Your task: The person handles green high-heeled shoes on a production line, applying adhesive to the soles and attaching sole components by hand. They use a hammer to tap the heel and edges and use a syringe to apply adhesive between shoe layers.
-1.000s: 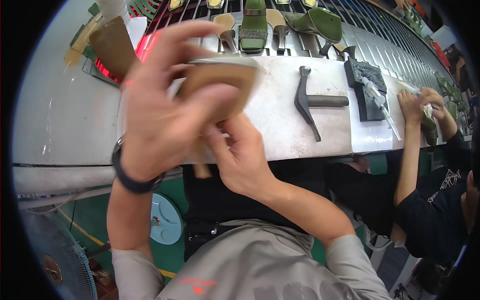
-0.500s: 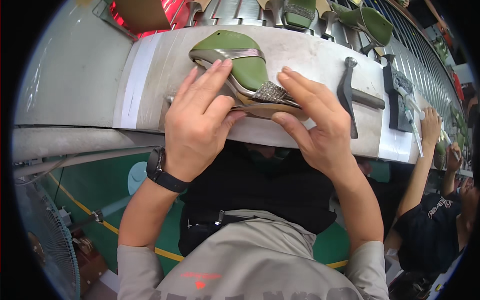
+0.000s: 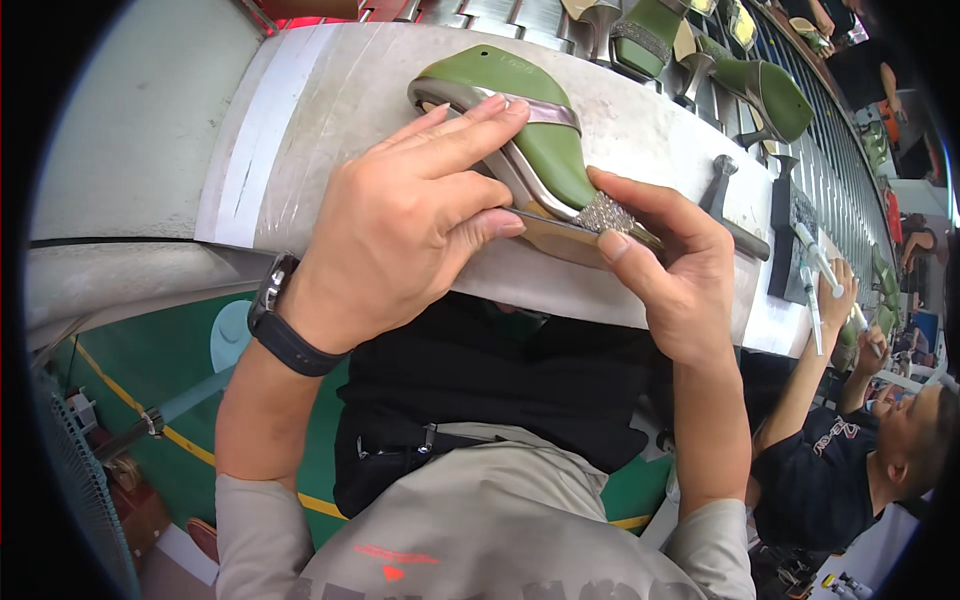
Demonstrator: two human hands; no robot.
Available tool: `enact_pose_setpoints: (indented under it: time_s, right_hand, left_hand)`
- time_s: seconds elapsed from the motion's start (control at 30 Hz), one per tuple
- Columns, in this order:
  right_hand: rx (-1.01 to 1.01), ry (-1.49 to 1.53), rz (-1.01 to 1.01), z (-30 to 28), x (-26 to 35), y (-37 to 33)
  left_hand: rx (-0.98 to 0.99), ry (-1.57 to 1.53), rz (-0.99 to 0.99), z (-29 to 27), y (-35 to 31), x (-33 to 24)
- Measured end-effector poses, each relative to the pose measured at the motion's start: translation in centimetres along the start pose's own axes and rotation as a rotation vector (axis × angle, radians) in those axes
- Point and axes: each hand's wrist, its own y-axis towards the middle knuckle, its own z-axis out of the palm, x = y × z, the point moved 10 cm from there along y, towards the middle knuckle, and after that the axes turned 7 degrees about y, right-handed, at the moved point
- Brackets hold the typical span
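The counter (image 3: 320,140) is lying open toward its left end; left hand (image 3: 400,220), right hand (image 3: 680,258) and green shoe (image 3: 557,162) are filling the middle, while hammer (image 3: 745,240) and dark block (image 3: 786,235) are obstructing the right end.

Green floor (image 3: 150,345), yellow line (image 3: 325,507), perhaps a fan (image 3: 100,490) far left

A: Exposure over your bench (image 3: 345,100)?
B: Bright, fairly even; your black trousers (image 3: 500,380) lose detail. Source direction: cannot tell.
A: Glare?
B: Highlights on the metal slats (image 3: 480,15) beyond your bench, red glow (image 3: 300,22) at upper left.
A: Sharpness?
B: Your left hand (image 3: 400,215) and right hand (image 3: 675,250) read crisp; far-right background (image 3: 910,145) soft.
A: Distortion?
B: Fisheye: your bench's edge bows; black rim (image 3: 20,300) closes the corners.
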Motion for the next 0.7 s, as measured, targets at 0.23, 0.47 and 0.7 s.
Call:
enact_pose_setpoints:
  time_s: [0.23, 0.47, 0.7]
  right_hand:
    - [-0.005, -0.096, 0.162, 0.1, -0.3, 1.2]
    - [-0.030, -0.286, 0.222, 1.2, 0.5, 1.9]
    - [-0.079, -0.462, 0.245, 2.0, 1.0, 2.1]
  left_hand:
    - [0.011, -0.062, 0.012, -0.1, 0.3, 0.4]
    - [-0.039, -0.105, -0.012, -0.4, -0.1, 1.1]
    - [-0.135, -0.065, -0.018, -0.8, 0.2, 1.4]
